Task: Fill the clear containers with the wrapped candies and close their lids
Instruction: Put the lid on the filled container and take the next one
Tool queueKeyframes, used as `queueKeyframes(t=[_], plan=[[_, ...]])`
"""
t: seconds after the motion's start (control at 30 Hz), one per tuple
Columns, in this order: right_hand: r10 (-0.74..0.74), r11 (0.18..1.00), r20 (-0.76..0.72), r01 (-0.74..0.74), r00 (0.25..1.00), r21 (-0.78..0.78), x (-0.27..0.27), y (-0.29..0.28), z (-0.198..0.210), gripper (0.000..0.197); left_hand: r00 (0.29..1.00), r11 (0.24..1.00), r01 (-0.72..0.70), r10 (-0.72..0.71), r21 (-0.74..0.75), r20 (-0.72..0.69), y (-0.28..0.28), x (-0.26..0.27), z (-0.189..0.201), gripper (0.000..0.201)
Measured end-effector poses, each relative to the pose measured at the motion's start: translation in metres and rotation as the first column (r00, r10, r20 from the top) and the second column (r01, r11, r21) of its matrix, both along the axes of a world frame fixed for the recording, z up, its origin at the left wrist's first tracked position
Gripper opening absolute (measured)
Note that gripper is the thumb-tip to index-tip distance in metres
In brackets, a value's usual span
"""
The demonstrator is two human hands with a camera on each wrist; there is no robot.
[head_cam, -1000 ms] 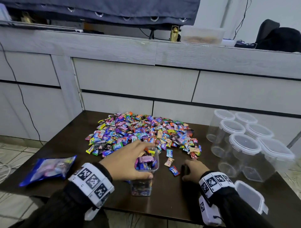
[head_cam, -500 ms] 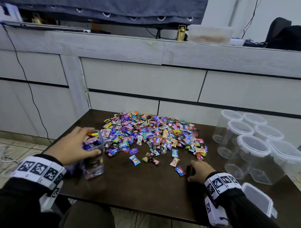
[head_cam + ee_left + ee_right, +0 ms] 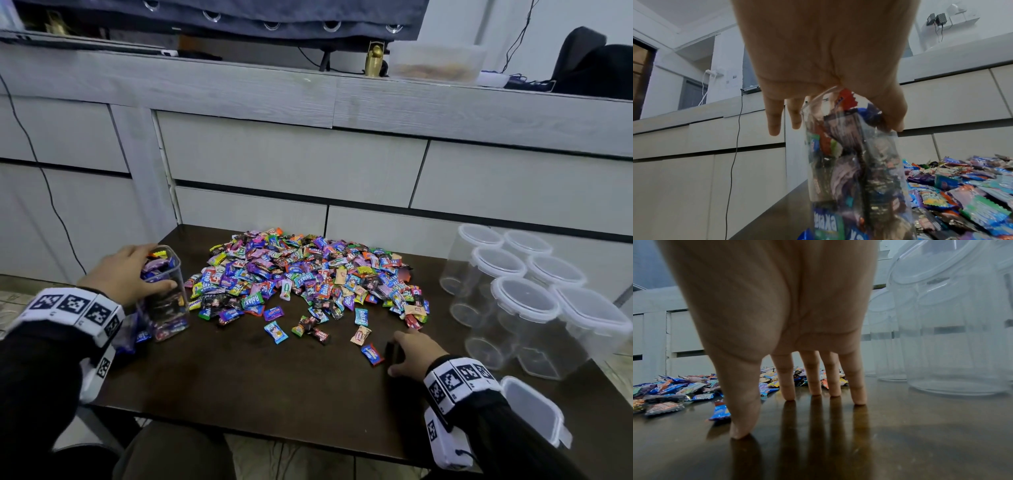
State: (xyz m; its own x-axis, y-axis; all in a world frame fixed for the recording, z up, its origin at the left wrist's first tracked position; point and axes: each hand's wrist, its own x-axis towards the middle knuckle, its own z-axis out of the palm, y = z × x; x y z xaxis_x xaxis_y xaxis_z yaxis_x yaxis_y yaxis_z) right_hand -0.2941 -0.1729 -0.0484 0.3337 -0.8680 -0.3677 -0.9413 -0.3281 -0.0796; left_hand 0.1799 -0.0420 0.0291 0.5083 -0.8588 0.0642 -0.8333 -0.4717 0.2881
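Observation:
A clear container (image 3: 166, 301) packed to the rim with wrapped candies stands lidless at the table's left edge. My left hand (image 3: 156, 267) grips it near the top, thumb on the front wall and fingers round the far side; the left wrist view shows the same container (image 3: 855, 162) under that hand (image 3: 828, 56). A big heap of wrapped candies (image 3: 308, 274) covers the middle of the dark table (image 3: 239, 377). My right hand (image 3: 407, 353) rests on its fingertips (image 3: 789, 395) on the bare wood and holds nothing. A few loose candies (image 3: 371, 353) lie just left of it.
Several empty lidded clear containers (image 3: 513, 301) are grouped at the table's right side, close to my right hand (image 3: 777, 305). A clear square lid (image 3: 534, 411) lies by my right wrist. A blue candy bag (image 3: 137, 337) peeks out beside the filled container. Grey cabinets stand behind.
My left hand has carried the filled container from the front centre of the table to its left edge. The right hand has stayed put.

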Motion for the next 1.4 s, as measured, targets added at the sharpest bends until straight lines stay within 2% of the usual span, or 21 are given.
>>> queueKeyframes(t=[0.3,0.5,0.7,0.77,0.87,0.93,1.03,1.1,1.17,1.27,1.33,1.4], plan=[[0.002,1.000,-0.005,-0.002,1.000,0.002,0.000,-0.001,-0.001,0.064,0.991,0.994,-0.007,-0.007,0.112,0.130,-0.025,0.030,0.004,0.093],[-0.005,1.000,0.002,0.005,1.000,-0.009,-0.001,-0.001,-0.004,0.063,0.968,0.988,0.012,-0.050,0.156,0.246,-0.038,0.044,0.002,0.079],[0.003,1.000,0.014,-0.002,1.000,-0.022,-0.003,0.002,-0.003,0.064,0.951,0.971,-0.061,-0.015,0.233,0.310,-0.046,0.041,0.005,0.074],[0.004,1.000,0.016,-0.003,1.000,-0.013,-0.003,0.004,0.000,0.063,0.940,0.972,-0.089,0.011,0.216,0.340,-0.043,0.035,0.003,0.078],[0.012,1.000,0.039,-0.012,0.999,-0.002,-0.003,0.009,0.010,0.059,0.913,0.991,-0.115,0.078,0.070,0.401,-0.038,0.011,-0.001,0.090],[0.031,0.998,0.113,-0.024,0.993,-0.060,-0.004,0.013,0.025,0.052,0.916,0.999,-0.017,0.034,-0.046,0.400,-0.037,-0.016,-0.001,0.085],[0.105,0.955,0.275,-0.020,0.956,-0.297,-0.013,0.017,0.061,0.038,0.923,0.950,0.274,-0.218,-0.147,0.316,-0.036,-0.065,-0.008,0.065],[0.156,0.882,0.365,0.038,0.918,-0.471,-0.024,0.016,0.088,0.030,0.887,0.891,0.439,-0.410,-0.116,0.211,-0.033,-0.102,-0.023,0.061],[0.130,0.810,0.420,0.148,0.898,-0.568,-0.039,0.013,0.111,0.031,0.826,0.829,0.559,-0.552,-0.032,0.114,-0.030,-0.138,-0.041,0.062],[-0.095,0.726,0.295,0.269,0.951,-0.633,-0.068,0.003,0.132,0.052,0.765,0.760,0.641,-0.644,0.103,-0.008,-0.029,-0.179,-0.065,0.071],[-0.280,0.717,0.148,0.309,0.948,-0.624,-0.087,-0.001,0.135,0.067,0.752,0.733,0.651,-0.658,0.197,-0.037,-0.028,-0.196,-0.078,0.082],[-0.398,0.737,0.006,0.323,0.917,-0.593,-0.101,-0.001,0.130,0.072,0.746,0.709,0.649,-0.664,0.276,-0.047,-0.027,-0.208,-0.086,0.089]])
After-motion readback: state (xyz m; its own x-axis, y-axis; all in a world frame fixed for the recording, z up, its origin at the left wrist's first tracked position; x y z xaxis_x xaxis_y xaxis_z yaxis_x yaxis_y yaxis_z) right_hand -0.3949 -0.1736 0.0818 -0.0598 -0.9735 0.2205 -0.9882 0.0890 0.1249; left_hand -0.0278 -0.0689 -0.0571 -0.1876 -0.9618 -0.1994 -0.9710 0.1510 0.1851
